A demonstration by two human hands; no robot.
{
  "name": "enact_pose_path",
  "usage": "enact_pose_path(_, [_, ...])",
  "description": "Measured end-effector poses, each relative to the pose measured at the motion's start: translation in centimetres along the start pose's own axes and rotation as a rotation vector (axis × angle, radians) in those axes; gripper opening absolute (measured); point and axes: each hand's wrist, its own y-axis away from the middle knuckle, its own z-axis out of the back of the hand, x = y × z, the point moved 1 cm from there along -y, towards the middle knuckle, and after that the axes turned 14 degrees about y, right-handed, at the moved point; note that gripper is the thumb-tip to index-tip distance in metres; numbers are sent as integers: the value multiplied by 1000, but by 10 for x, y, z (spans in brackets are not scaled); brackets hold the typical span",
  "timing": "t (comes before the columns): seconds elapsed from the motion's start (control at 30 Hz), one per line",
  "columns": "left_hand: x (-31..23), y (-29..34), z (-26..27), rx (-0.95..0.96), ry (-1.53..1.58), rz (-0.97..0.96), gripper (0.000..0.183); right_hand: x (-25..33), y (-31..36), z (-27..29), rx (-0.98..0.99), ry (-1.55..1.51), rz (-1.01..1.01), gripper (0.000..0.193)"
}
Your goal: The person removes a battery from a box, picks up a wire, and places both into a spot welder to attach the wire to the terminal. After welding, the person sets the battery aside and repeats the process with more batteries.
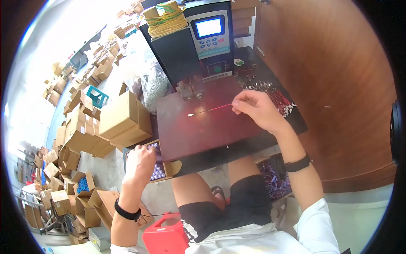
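Between the thumb and fingers of my right hand (256,111) is a thin red wire (220,107), held out leftward above the dark red tabletop (198,137). The wire's far end carries a small white connector (191,114), just in front of the metal electrode head of a black benchtop machine (173,55). My left hand (141,163) is down at a cardboard box of cylindrical battery cells (157,172), left of the table's near edge. Its fingers curl over the cells, and whatever they grip is hidden.
Red wires with white connectors (284,101) lie piled at the table's right. A coil of yellow wire (167,25) sits atop the machine. A box of purple pieces (275,180) stands below right, a red stool (167,235) below left. Cartons (124,118) crowd the left; a wooden door (330,84) flanks the right.
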Motion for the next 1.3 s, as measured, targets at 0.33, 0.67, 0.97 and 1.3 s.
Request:
enact_pose_path(0.33, [-39, -58, 42, -445, 829, -135, 16, -21, -11, -3, -198, -62, -3, 10])
enact_pose_path(0.67, [-58, -93, 12, -511, 1124, -69, 21, -17, -22, 11, -80, -63, -68, 11])
enact_pose_path(0.97, [-79, -113, 15, -468, 1113, -42, 27, -16, -23, 12, -57, -57, -124, 12])
enact_pose_path(1.3, [-81, -125, 8, -495, 1104, -180, 25, -16, -24, 10, -74, -1, -120, 12])
